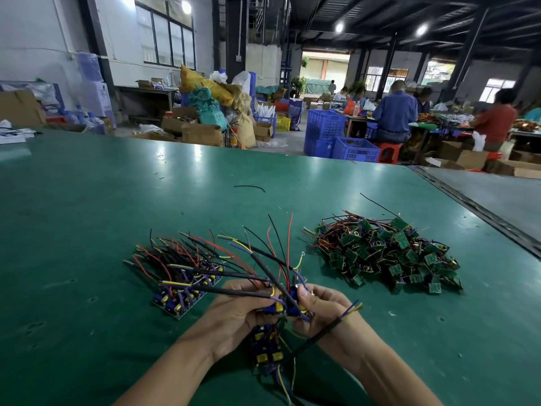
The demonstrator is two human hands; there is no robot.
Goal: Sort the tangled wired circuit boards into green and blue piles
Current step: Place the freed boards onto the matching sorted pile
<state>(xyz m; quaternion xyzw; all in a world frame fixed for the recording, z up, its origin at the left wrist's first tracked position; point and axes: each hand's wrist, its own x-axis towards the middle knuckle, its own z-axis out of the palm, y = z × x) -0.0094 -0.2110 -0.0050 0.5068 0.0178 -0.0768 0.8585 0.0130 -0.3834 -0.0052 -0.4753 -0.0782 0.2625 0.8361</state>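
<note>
A tangled bunch of blue wired boards is held between both hands above the green table. My left hand grips its left side. My right hand pinches its right side with thumb and fingers. More blue boards hang below the hands, with wires fanning up and out. To the left a neat stack of blue boards lies with red, black and yellow wires pointing away. A loose heap of green boards with tangled wires sits at the right.
A loose black wire lies farther out on the table. A metal rail runs along the table's right side. Beyond the far edge stand blue crates, cardboard boxes and seated people at other benches.
</note>
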